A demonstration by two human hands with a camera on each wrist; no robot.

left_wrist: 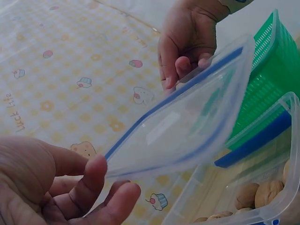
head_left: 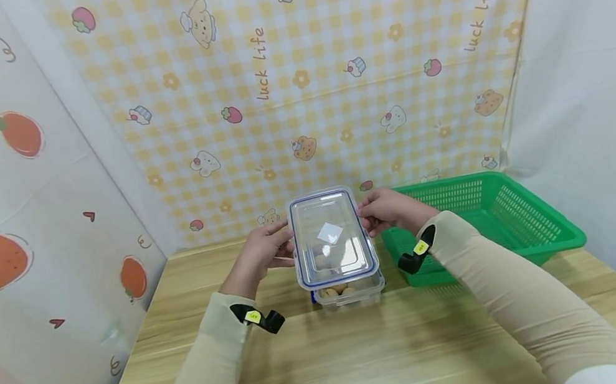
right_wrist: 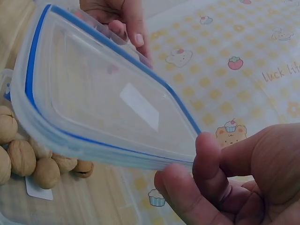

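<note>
Both hands hold up a clear plastic lid (head_left: pixel 335 239) with a blue sealing ring and a white square label, tilted above a clear food container (head_left: pixel 350 297). My left hand (head_left: pixel 268 246) pinches its left edge between thumb and fingers. At the opposite edge, my right hand (head_left: pixel 385 209) pinches it the same way. Several walnuts (right_wrist: pixel 35 157) lie inside the container, partly hidden by the lid in the head view. A blue clip (left_wrist: pixel 255 138) shows on the container's side in the left wrist view.
To the right of the container stands a green plastic basket (head_left: pixel 537 224) with mesh walls, close to my right forearm. The wooden table (head_left: pixel 325 359) ends at a yellow checked backdrop (head_left: pixel 257 135) behind, with a white printed sheet (head_left: pixel 75 179) on the left.
</note>
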